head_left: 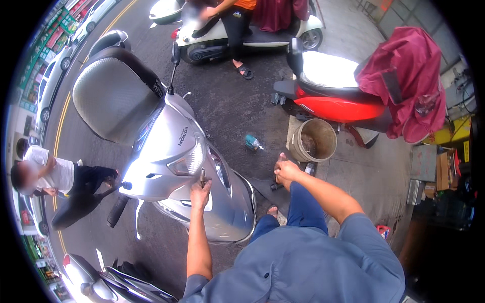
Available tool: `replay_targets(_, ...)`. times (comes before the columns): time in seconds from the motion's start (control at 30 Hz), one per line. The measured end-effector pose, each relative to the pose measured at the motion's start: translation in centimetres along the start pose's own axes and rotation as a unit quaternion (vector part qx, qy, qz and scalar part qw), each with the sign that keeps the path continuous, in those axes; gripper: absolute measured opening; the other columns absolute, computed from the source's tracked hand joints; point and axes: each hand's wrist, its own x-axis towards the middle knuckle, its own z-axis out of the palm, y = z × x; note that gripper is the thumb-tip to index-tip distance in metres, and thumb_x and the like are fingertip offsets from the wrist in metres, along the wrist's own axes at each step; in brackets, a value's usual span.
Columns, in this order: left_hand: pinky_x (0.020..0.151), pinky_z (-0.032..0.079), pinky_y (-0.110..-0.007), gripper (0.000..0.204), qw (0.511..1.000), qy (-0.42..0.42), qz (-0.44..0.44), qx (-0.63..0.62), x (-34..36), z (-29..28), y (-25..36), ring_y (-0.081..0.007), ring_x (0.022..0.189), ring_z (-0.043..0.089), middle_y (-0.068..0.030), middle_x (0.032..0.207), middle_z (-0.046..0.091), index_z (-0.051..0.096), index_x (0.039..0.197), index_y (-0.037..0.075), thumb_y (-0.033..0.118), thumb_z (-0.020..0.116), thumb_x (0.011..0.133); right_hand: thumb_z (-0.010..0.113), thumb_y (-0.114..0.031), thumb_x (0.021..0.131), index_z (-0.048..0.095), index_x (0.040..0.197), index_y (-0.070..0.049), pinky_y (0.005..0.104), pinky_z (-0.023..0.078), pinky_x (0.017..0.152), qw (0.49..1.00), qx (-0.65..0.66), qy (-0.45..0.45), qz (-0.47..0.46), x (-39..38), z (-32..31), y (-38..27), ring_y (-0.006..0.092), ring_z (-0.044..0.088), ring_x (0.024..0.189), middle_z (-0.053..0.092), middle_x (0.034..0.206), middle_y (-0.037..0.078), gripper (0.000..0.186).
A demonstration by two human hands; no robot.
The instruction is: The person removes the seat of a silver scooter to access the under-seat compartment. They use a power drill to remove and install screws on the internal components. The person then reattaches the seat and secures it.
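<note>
A silver scooter (pixel 174 146) stands in front of me on the left, its grey windshield at the far end. My left hand (pixel 200 195) is closed around a short metal cylinder (pixel 202 177), which points up beside the scooter's front panel. Close to my right knee, my right hand (pixel 288 170) is closed in a fist. What it holds, if anything, is hidden; a dark piece (pixel 276 186) shows just below it. On the ground between the scooter and a bucket lies a teal cordless driver (pixel 252 142).
A dirty plastic bucket (pixel 314 140) stands ahead of my right hand. Behind it is a red scooter (pixel 343 108) partly under a maroon cover (pixel 404 86). One person sits on a white scooter (pixel 207 38); another walks at the left. Boxes (pixel 423 162) stand far right.
</note>
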Motion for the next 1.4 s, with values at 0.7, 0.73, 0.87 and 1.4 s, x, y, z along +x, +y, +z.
replay_targets(0.7,0.073,0.049,-0.034,0.033,0.82,0.0,-0.56,0.121,7.2,2.3,4.4,-0.0173,0.077,0.061,-0.0082,0.091,0.07,0.069,0.11,0.004,0.028,0.071,0.087,0.052,-0.033,0.094,0.058,0.13,-0.013,0.0529,0.054,0.076,0.912,-0.309,-0.27,-0.014,52.2,25.3,11.2,0.0328,0.056,0.111,0.052,0.123,0.016,0.042)
replay_targets(0.73,0.072,0.049,-0.034,0.033,0.813,-0.004,-0.57,0.121,8.0,2.4,4.5,-0.0171,0.077,0.061,-0.0081,0.091,0.069,0.069,0.11,0.004,0.028,0.071,0.087,0.048,-0.032,0.095,0.061,0.127,-0.013,0.0536,0.055,0.074,0.909,-0.312,-0.277,0.009,53.0,26.3,12.3,0.0327,0.056,0.111,0.053,0.122,0.016,0.039)
replay_targets(0.87,0.071,0.049,-0.034,0.033,0.802,-0.016,-0.586,0.114,8.9,2.1,4.2,-0.0167,0.076,0.061,-0.0077,0.09,0.069,0.069,0.111,0.004,0.027,0.07,0.087,0.054,-0.029,0.09,0.071,0.112,-0.015,0.0529,0.054,0.075,0.92,-0.264,-0.289,-0.005,54.6,26.4,15.2,0.0342,0.059,0.108,0.059,0.121,0.013,0.03)
replay_targets(1.4,0.068,0.049,-0.033,0.031,0.837,-0.008,-0.547,0.014,2.9,-1.3,4.6,-0.0148,0.074,0.06,-0.0064,0.088,0.067,0.068,0.112,0.005,0.026,0.068,0.088,0.065,-0.03,0.088,0.066,0.113,-0.005,0.035,0.056,0.049,0.921,0.259,-0.149,0.25,47.6,-8.1,-4.8,0.0192,0.066,0.084,0.068,0.105,0.008,0.034)
